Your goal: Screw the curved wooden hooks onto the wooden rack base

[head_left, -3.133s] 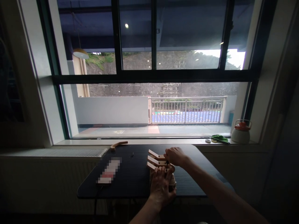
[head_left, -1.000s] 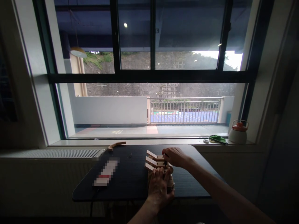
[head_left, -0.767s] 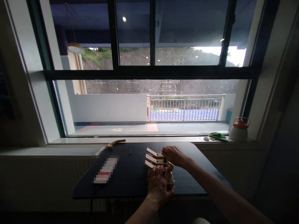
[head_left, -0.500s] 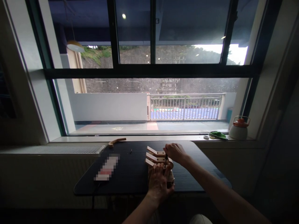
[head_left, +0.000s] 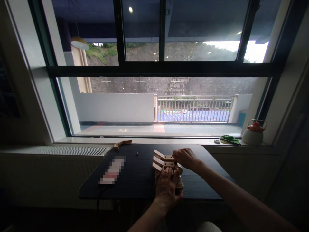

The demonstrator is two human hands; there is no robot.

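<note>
A light wooden rack [head_left: 159,161] with bent arms and dark holes lies on the black table [head_left: 135,183]. My left hand [head_left: 166,190] presses down on the near end of it, fingers bent over the wood. Just beyond, my right hand [head_left: 186,158] is closed round the top of a dark screwdriver [head_left: 175,163]. Its shaft stands nearly upright, slightly tilted, and the tip reaches the rack close to my left fingertips. What the tip meets is too small to make out.
A curved wooden piece [head_left: 123,143] rests at the table's far left corner. Small dark screws [head_left: 136,154] lie nearer, and a blurred-out strip [head_left: 112,170] sits on the left. On the sill [head_left: 149,140] stand a white jug [head_left: 252,136], a green cloth [head_left: 229,139] and tape rolls [head_left: 217,141].
The whole view has shifted slightly. My right hand has turned a little and the screwdriver leans more than before. My left hand stays on the wooden rack.
</note>
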